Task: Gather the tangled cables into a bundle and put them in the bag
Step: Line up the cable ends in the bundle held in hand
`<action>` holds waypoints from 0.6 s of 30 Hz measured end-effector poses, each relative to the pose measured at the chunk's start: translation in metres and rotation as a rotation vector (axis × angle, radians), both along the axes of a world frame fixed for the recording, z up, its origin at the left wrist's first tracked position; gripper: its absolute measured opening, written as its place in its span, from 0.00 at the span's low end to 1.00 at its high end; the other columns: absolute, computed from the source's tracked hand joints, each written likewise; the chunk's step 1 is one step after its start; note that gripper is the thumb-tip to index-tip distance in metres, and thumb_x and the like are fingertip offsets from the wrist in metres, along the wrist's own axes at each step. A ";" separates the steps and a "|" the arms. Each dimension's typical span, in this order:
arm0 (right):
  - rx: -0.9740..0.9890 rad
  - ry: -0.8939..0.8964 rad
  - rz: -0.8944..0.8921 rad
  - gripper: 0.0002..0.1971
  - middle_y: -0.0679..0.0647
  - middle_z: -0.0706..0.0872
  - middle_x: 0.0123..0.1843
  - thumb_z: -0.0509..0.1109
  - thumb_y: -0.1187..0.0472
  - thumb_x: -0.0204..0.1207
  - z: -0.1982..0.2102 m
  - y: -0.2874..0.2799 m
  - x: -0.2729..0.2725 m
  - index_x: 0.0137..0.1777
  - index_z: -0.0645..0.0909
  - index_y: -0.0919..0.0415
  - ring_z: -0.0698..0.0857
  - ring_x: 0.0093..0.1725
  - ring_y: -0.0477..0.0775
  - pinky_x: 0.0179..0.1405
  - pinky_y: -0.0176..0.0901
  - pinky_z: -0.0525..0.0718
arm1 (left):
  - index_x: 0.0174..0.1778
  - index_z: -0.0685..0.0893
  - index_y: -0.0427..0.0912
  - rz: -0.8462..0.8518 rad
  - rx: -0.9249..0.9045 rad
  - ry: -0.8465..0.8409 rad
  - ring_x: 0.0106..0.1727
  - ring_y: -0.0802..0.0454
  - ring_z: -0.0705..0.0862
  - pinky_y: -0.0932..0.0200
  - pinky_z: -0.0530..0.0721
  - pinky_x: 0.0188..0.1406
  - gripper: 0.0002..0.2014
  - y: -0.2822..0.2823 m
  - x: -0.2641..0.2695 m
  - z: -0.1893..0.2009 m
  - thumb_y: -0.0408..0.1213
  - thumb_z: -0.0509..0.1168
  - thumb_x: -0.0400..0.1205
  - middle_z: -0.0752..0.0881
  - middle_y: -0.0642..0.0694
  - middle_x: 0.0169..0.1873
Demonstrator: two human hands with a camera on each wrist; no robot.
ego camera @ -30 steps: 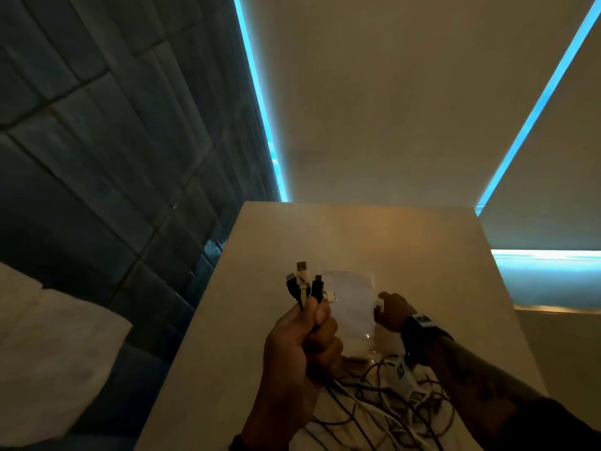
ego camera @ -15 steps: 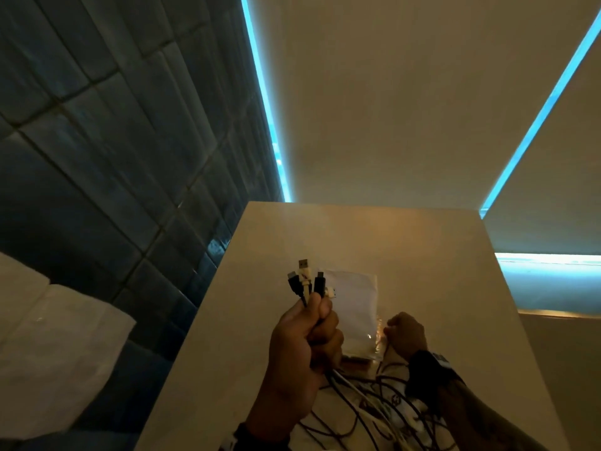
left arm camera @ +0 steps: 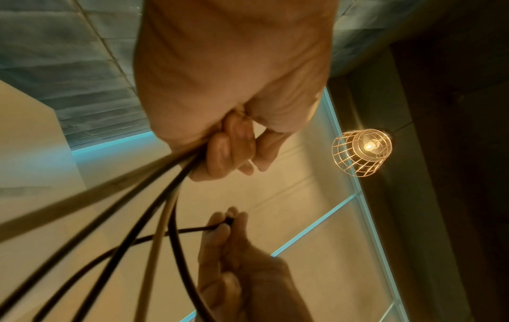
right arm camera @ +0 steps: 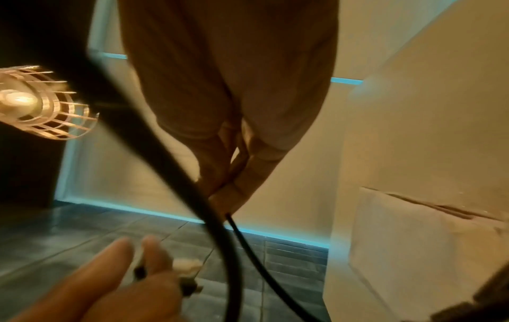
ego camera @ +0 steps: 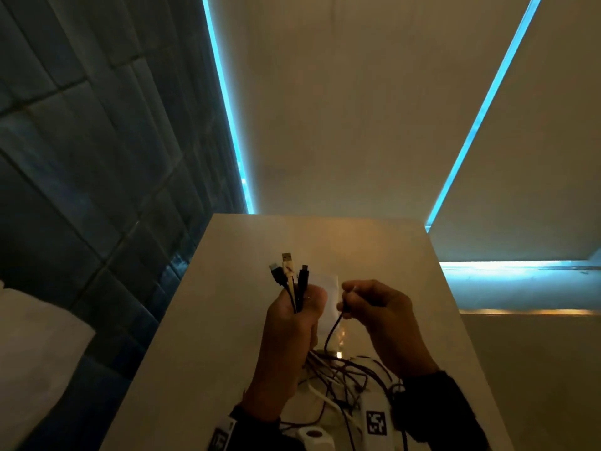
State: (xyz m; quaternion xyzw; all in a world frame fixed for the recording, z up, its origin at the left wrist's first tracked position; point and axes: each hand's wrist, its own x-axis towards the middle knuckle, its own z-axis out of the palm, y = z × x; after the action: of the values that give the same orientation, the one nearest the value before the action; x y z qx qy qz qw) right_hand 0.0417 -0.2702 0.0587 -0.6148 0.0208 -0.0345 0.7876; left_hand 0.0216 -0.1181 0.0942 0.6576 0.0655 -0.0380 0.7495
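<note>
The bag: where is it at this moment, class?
In the head view the bag lies flat on the table, behind and between the raised left hand and right hand, beyond the loose cables.

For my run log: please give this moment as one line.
left hand: grips cable ends | right hand: pinches black cable | bag: on table, no cables in it

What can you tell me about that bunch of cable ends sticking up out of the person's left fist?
The cable ends are three plugs standing roughly upright above the left hand, which grips their cords in a closed fist. Two plugs are black, and the pale one between them ends in a metal USB tip. Below the fist the thin cords, black and one pale, trail down into a loose tangle on the white table. The right hand pinches a separate dark cable end beside them, apart from the bunch.
</note>
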 end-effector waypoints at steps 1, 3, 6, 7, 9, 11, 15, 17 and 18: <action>-0.016 -0.034 0.037 0.05 0.65 0.89 0.38 0.70 0.75 0.74 0.007 0.003 -0.005 0.46 0.85 0.71 0.88 0.36 0.59 0.37 0.44 0.86 | 0.36 0.80 0.43 -0.006 0.023 -0.015 0.17 0.57 0.62 0.62 0.63 0.18 0.09 -0.001 -0.001 0.001 0.38 0.66 0.82 0.66 0.50 0.18; -0.043 -0.082 0.100 0.04 0.66 0.87 0.37 0.70 0.74 0.74 0.016 0.009 -0.014 0.48 0.82 0.72 0.86 0.34 0.60 0.35 0.45 0.85 | 0.41 0.82 0.41 -0.037 0.041 -0.052 0.18 0.56 0.63 0.62 0.64 0.18 0.07 -0.002 -0.004 0.003 0.38 0.66 0.82 0.68 0.50 0.19; -0.038 -0.113 0.123 0.07 0.64 0.86 0.37 0.70 0.74 0.75 0.022 0.013 -0.020 0.48 0.75 0.71 0.85 0.32 0.61 0.31 0.46 0.82 | 0.48 0.85 0.39 -0.113 0.022 -0.077 0.18 0.57 0.65 0.63 0.64 0.18 0.08 -0.003 -0.008 0.007 0.39 0.63 0.83 0.72 0.53 0.17; -0.037 -0.115 0.116 0.08 0.63 0.85 0.36 0.70 0.74 0.74 0.023 0.013 -0.022 0.47 0.73 0.70 0.85 0.32 0.62 0.30 0.46 0.82 | 0.49 0.85 0.38 -0.137 0.007 -0.077 0.18 0.58 0.65 0.63 0.64 0.18 0.09 -0.002 -0.008 0.008 0.39 0.63 0.83 0.73 0.53 0.18; -0.039 -0.113 0.111 0.10 0.62 0.86 0.36 0.72 0.73 0.74 0.025 0.013 -0.024 0.46 0.72 0.68 0.85 0.32 0.62 0.30 0.45 0.81 | 0.48 0.86 0.36 -0.168 -0.011 -0.066 0.18 0.57 0.64 0.63 0.64 0.17 0.11 0.000 -0.008 0.008 0.40 0.63 0.83 0.72 0.48 0.20; -0.035 -0.110 0.126 0.13 0.60 0.86 0.36 0.75 0.70 0.71 0.028 0.013 -0.028 0.46 0.71 0.68 0.85 0.31 0.61 0.29 0.44 0.81 | 0.46 0.84 0.34 -0.181 -0.014 -0.064 0.18 0.57 0.64 0.64 0.64 0.17 0.12 0.001 -0.008 0.007 0.40 0.64 0.83 0.72 0.41 0.23; -0.062 -0.072 0.221 0.16 0.60 0.86 0.36 0.75 0.66 0.70 0.032 0.011 -0.031 0.50 0.73 0.71 0.84 0.31 0.58 0.32 0.43 0.82 | 0.39 0.81 0.36 -0.148 -0.023 -0.087 0.19 0.55 0.65 0.62 0.66 0.17 0.11 -0.002 -0.011 0.010 0.41 0.64 0.82 0.73 0.41 0.22; -0.107 -0.062 0.276 0.11 0.59 0.85 0.34 0.74 0.65 0.73 0.029 0.008 -0.032 0.49 0.77 0.69 0.82 0.31 0.57 0.34 0.45 0.82 | 0.33 0.78 0.40 -0.094 -0.063 -0.101 0.18 0.55 0.63 0.61 0.64 0.17 0.12 -0.002 -0.010 0.013 0.41 0.64 0.81 0.69 0.48 0.18; -0.137 -0.065 0.288 0.07 0.58 0.84 0.32 0.73 0.63 0.74 0.027 0.007 -0.033 0.45 0.80 0.67 0.82 0.30 0.56 0.35 0.46 0.81 | 0.31 0.76 0.42 -0.066 -0.086 -0.108 0.18 0.55 0.62 0.61 0.63 0.18 0.13 0.000 -0.009 0.014 0.41 0.63 0.82 0.67 0.49 0.17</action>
State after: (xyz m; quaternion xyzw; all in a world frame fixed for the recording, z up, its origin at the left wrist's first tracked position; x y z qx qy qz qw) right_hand 0.0088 -0.2630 0.0861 -0.6622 -0.0953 0.0575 0.7410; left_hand 0.0124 -0.1186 0.1083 0.6278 0.0015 -0.0302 0.7778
